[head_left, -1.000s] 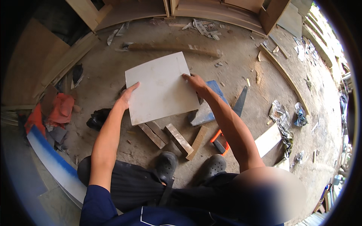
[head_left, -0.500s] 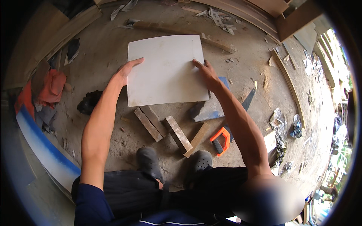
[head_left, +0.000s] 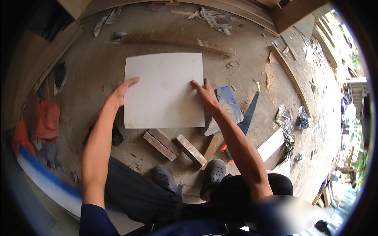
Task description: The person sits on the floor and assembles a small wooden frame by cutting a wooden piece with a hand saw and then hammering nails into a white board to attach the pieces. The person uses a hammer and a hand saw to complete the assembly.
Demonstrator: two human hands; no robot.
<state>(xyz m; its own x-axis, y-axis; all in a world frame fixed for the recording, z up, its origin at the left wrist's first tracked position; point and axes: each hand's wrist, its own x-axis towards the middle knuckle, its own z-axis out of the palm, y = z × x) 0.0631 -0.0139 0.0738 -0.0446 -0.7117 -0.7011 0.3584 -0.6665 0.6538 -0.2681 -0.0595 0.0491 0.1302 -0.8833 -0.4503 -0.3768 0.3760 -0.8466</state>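
Head camera view: the person holds a white rectangular board (head_left: 163, 94) out in front of the body with both hands, its broad face turned up toward the camera. The left hand (head_left: 121, 93) pinches the board's left edge, the thumb lying flat on the face and the fingers hidden behind it. The right hand (head_left: 205, 93) pinches the opposite edge, its thumb also on the face; most of its fingers are out of sight, so how they sit underneath cannot be told. Faint smudges mark the white surface.

Just below the board's near edge, a split wooden block (head_left: 160, 144) lies on the dusty floor. To its right is a second wooden block (head_left: 191, 150), its lower end meeting a narrow wooden piece (head_left: 210, 151). A worn blue-painted block (head_left: 229, 103) sits beside the right forearm, partly behind it. Just right of that lies a handsaw (head_left: 249, 112); the forearm crosses it, and a bit of its orange handle shows on the other side.

Beyond the board, a long wooden beam (head_left: 169, 40) stretches across the floor, with torn newspaper (head_left: 215, 20) farther off. Crumpled clear plastic (head_left: 286, 122) lies to the right, and an orange cloth (head_left: 47, 120) to the left. Grey clogs (head_left: 164, 177) cover the person's feet.
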